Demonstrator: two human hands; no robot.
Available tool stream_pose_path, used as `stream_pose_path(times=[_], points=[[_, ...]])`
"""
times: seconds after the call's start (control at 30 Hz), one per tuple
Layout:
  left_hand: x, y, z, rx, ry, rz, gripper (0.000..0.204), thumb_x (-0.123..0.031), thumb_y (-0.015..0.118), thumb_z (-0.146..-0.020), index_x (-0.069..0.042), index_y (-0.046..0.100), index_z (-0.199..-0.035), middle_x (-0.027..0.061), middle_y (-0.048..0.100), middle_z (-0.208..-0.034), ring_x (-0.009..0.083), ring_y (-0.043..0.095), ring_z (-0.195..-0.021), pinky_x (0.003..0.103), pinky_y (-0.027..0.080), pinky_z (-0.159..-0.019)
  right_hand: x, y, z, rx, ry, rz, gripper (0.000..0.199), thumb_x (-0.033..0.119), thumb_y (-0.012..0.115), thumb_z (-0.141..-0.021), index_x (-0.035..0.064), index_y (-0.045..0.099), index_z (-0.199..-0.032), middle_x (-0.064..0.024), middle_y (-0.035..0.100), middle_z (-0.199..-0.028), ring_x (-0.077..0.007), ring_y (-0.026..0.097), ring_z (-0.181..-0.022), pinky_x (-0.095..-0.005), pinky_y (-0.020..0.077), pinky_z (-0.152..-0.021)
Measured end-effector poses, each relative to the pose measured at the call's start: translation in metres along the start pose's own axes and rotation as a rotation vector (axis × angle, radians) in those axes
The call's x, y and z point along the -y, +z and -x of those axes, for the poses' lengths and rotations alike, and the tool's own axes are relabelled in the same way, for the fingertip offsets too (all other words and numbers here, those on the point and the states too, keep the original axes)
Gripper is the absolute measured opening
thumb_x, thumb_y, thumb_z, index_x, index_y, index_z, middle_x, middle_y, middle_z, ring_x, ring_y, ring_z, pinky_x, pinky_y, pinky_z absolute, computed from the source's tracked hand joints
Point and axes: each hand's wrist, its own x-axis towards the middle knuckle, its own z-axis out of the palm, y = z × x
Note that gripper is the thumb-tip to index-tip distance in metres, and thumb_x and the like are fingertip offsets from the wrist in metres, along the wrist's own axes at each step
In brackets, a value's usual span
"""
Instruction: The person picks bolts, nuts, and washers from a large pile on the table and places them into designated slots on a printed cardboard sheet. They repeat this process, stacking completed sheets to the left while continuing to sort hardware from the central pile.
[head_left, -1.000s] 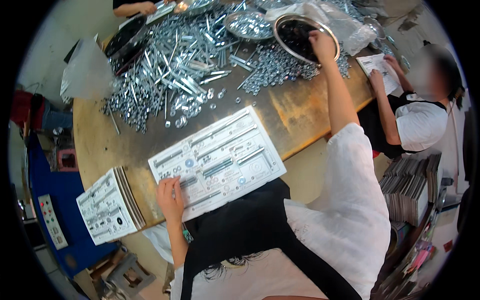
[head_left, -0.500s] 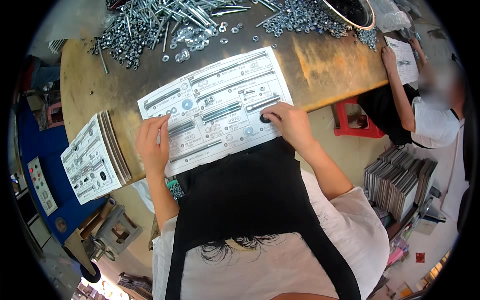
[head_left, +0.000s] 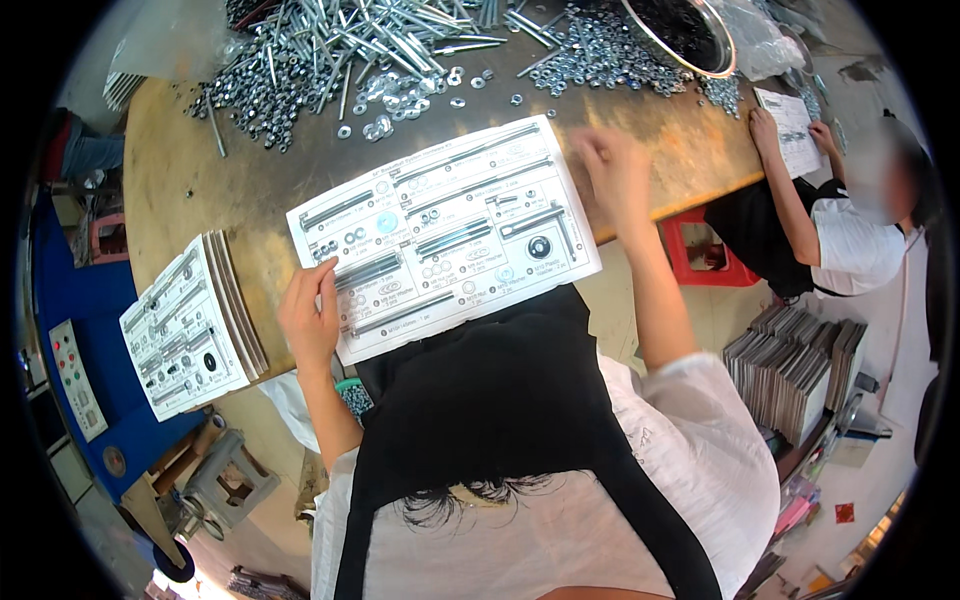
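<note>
A white printed card (head_left: 470, 280) lies tilted across the table's front edge, its near edge by my black apron. It bears black-and-white figures of bolts, nuts and washers; which are printed and which are real pieces I cannot tell. My left hand (head_left: 312, 312) is at the card's left edge, thumb and fingers closed on it. A black ring-shaped washer figure (head_left: 540, 247) shows in the card's right part. Beyond the card's right edge, over the table, is my right hand (head_left: 615, 180), fingers curled and smeared by motion; anything in them is hidden.
Loose bolts (head_left: 350, 40), nuts (head_left: 265, 100) and flat washers (head_left: 400, 95) are heaped at the table's back. A metal bowl (head_left: 725, 70) stands back right. A stack of similar cards (head_left: 190, 320) leans over the left edge. At right, a co-worker (head_left: 840, 240) handles another card.
My right hand has left the black washer figure on the card and moved up and right, past the card's edge. My left hand has stayed at the left edge.
</note>
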Motion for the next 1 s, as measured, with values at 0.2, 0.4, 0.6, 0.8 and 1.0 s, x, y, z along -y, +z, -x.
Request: stream_pose_path(times=[0.2, 0.4, 0.6, 0.8, 1.0], points=[[-0.009, -0.008, -0.011, -0.021, 0.058, -0.025, 0.016, -0.001, 0.064, -0.090, -0.006, 0.072, -0.103, 0.0108, 0.063, -0.081, 0.0259, 0.061, -0.071, 0.035, 0.047, -0.065, -0.050, 0.061, -0.078, 0.004, 0.129, 0.100, 0.034, 0.021, 0.082, -0.077, 0.0046, 0.065, -0.101, -0.0115, 0.067, -0.097, -0.0279, 0.065, -0.093, -0.0393, 0.0522, -0.083], [0.012, -0.013, 0.008, -0.074, -0.018, -0.047, 0.015, -0.003, 0.064, -0.090, -0.006, 0.072, -0.102, 0.0103, 0.061, -0.078, 0.0249, 0.059, -0.068, 0.035, 0.045, -0.061, -0.064, 0.064, -0.080, -0.004, 0.146, 0.030, 0.027, 0.016, 0.079, -0.078, 0.0086, 0.066, -0.102, -0.0083, 0.068, -0.092, -0.0245, 0.067, -0.080, -0.0382, 0.0538, -0.075], [0.020, -0.011, 0.014, -0.060, -0.037, -0.039, 0.015, -0.004, 0.065, -0.090, -0.007, 0.072, -0.103, 0.0098, 0.060, -0.076, 0.0243, 0.058, -0.066, 0.035, 0.045, -0.059, -0.051, 0.061, -0.088, 0.008, 0.127, 0.205, 0.023, 0.030, 0.077, -0.082, 0.0167, 0.072, -0.100, -0.0042, 0.071, -0.093, -0.0263, 0.069, -0.081, -0.0404, 0.0540, -0.073], [0.010, -0.012, -0.003, -0.082, 0.049, -0.050, 0.014, -0.006, 0.066, -0.089, -0.008, 0.073, -0.102, 0.0085, 0.060, -0.076, 0.0245, 0.057, -0.065, 0.035, 0.044, -0.060, -0.066, 0.050, -0.098, -0.004, 0.367, 0.216, 0.025, 0.038, 0.071, -0.086, 0.0138, 0.076, -0.094, -0.0095, 0.075, -0.088, -0.0304, 0.071, -0.085, -0.0411, 0.0551, -0.076], [0.017, -0.007, 0.007, -0.064, 0.015, -0.055, 0.014, -0.007, 0.067, -0.089, -0.008, 0.072, -0.102, 0.0087, 0.060, -0.076, 0.0252, 0.058, -0.066, 0.036, 0.044, -0.060, -0.055, 0.052, -0.087, 0.003, 0.255, 0.206, 0.020, 0.027, 0.075, -0.083, 0.0109, 0.073, -0.094, -0.0101, 0.073, -0.083, -0.0300, 0.070, -0.084, -0.0416, 0.0549, -0.077]])
